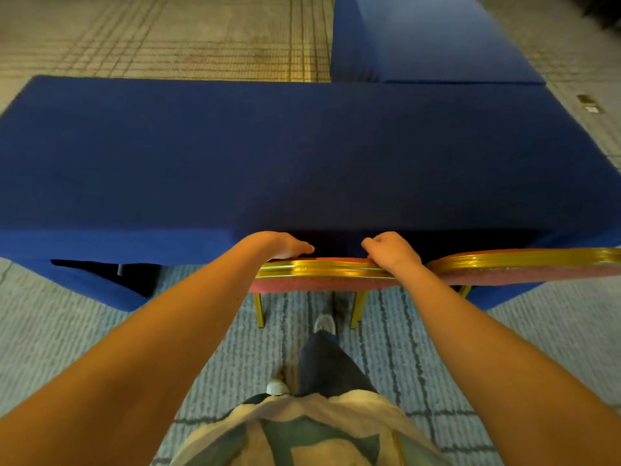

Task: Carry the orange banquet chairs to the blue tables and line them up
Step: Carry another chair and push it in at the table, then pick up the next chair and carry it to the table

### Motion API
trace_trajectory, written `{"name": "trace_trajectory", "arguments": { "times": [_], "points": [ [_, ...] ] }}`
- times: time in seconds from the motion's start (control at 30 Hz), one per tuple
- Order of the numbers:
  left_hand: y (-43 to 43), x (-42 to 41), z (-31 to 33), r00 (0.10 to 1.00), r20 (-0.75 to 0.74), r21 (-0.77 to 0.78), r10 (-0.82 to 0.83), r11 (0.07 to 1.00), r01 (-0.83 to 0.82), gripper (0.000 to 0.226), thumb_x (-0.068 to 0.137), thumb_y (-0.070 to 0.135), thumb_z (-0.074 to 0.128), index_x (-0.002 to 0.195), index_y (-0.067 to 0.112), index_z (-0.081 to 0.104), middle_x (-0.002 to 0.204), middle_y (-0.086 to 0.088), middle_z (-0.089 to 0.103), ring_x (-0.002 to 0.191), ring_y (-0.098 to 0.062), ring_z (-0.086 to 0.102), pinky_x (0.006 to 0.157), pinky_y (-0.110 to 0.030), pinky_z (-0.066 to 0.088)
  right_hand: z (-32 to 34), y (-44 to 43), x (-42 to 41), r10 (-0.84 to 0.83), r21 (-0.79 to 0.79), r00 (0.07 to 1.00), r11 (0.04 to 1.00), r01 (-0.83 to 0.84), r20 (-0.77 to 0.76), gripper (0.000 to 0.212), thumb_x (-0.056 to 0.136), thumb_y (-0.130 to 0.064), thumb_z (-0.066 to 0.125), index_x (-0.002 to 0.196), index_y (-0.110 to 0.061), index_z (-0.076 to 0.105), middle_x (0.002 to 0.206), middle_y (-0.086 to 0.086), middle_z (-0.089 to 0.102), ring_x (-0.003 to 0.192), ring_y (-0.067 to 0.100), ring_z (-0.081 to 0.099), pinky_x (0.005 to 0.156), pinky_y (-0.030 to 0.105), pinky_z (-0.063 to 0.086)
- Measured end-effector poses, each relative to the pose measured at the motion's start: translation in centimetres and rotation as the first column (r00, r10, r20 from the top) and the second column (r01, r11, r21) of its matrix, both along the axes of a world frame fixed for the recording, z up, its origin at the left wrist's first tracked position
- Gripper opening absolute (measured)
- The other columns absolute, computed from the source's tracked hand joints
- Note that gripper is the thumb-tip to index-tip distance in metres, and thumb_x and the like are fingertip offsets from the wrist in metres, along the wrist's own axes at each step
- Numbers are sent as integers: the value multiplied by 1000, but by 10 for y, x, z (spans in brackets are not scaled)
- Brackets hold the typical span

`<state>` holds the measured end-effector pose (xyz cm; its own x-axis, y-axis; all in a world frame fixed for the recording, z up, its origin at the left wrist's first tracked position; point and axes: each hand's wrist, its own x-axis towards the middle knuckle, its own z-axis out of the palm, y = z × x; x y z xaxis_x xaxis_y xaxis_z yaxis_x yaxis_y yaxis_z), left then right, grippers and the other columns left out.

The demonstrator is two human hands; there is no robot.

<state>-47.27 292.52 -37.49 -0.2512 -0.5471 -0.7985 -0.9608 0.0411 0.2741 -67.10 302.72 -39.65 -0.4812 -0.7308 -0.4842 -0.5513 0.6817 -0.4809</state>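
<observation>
An orange banquet chair [322, 275] with a gold frame stands right in front of me, its seat tucked under the near blue table [268, 156]. Only its top rail, its orange back and two gold legs show. My left hand [285, 247] rests over the left end of the rail, fingers reaching over the far side. My right hand [391, 250] grips the right end of the rail with curled fingers. A second orange chair [524, 265] stands touching it on the right, also pushed against the table.
A second blue table [433, 42] stands behind the first at the back right, end-on to it. Patterned carpet covers the floor. My legs and shoes [324, 322] are just behind the chair. A small floor box [588, 104] lies at the right.
</observation>
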Motion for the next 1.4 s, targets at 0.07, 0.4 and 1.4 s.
{"name": "trace_trajectory", "arguments": {
  "times": [0.07,0.4,1.4],
  "points": [
    [6,3,-2,997,-70,-105,16,994,-23,59,93,55,46,128,10,59,135,-11,54,127,-32,47,103,-40,35,3,9,5,-30,-48,999,998,28,-34,32,92,-37,44,68,-18,53,67,4,53,66,26,53,62,33,37],
    [39,12,12,913,-360,-375,194,865,-332,37,91,40,43,75,24,72,67,7,67,60,-14,58,61,-27,42,5,28,7,54,-98,998,994,-56,-20,43,96,-40,41,103,-8,68,98,13,70,88,30,64,83,40,49],
    [105,220,40,615,-552,-340,563,522,-782,40,95,34,49,133,23,50,133,3,56,116,-17,56,94,-34,47,80,-44,218,639,-411,769,698,-587,-13,27,95,-31,48,115,-25,65,114,-9,64,104,13,59,89,37,51]
  ]
}}
